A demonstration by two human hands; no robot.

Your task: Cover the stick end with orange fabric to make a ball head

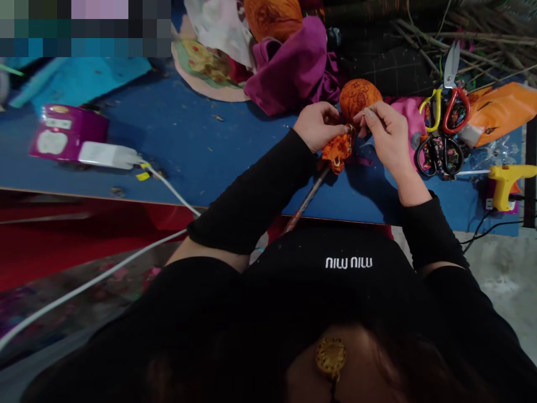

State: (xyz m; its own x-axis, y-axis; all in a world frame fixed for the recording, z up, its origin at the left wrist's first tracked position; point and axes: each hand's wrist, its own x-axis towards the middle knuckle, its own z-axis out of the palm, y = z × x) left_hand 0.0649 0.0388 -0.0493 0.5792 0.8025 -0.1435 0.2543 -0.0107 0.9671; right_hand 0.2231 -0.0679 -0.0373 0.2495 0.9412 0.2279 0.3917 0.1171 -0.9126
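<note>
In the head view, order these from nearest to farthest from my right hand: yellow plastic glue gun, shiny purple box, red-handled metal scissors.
1. Red-handled scissors, right of your right hand
2. Yellow glue gun, farther right
3. Purple box, far left

On the blue table (168,159), at the left, a purple box (71,134) with a white plug block (107,155) against it and a white cable (104,278) running off the near edge. Behind, a bright blue sheet (104,81). At the far middle, bunched purple cloth (291,70) beside white cloth (218,28) and a patterned orange bundle (272,19). To the right, scissors (451,67) with yellow and red handle loops, then black handle loops (432,157) nearer. Farther right, orange material (509,112) and a yellow glue gun (503,179). Beyond, loose twigs (490,47).
</note>
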